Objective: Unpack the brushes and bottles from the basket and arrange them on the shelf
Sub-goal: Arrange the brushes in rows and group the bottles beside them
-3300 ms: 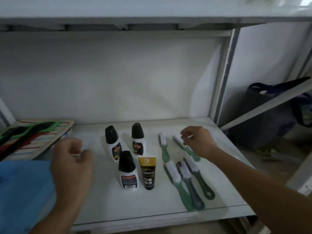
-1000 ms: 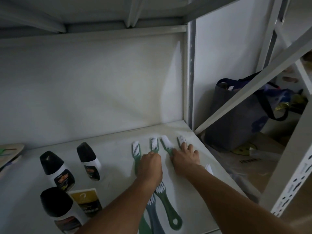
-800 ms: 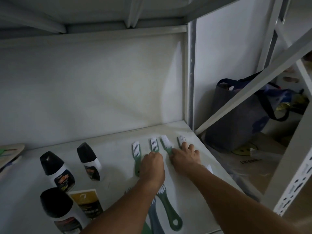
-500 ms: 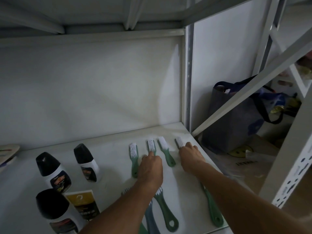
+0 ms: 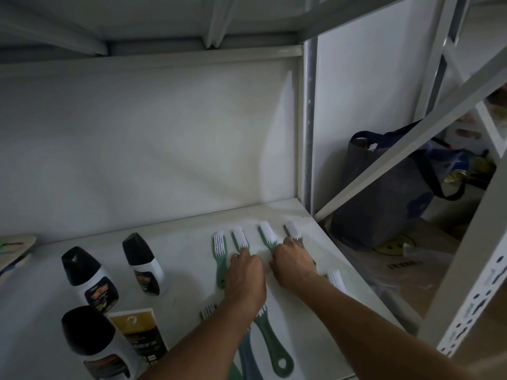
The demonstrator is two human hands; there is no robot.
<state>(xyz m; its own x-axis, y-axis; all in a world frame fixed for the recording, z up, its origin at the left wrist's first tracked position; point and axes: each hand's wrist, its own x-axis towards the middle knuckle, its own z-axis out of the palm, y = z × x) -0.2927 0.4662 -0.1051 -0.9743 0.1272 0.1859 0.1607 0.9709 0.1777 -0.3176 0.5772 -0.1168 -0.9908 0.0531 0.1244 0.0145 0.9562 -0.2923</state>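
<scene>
Brushes [image 5: 267, 234]: row on shelf [image 5: 178, 242], heads at 12, long axes 12–6.
Left hand [image 5: 244, 275]: fingers curled on second brush's handle.
Right hand [image 5: 292, 266]: nearer third brush, fingers down on it; grip probably loose.
Bottles [image 5: 141, 263]: at 9.

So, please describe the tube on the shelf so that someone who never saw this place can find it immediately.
Look at the white shelf and go to its left part, where three bottles with black caps stand. The tube lies flat between them, near the front edge. It alone has a gold top band over a black body, and no cap showing.
</scene>
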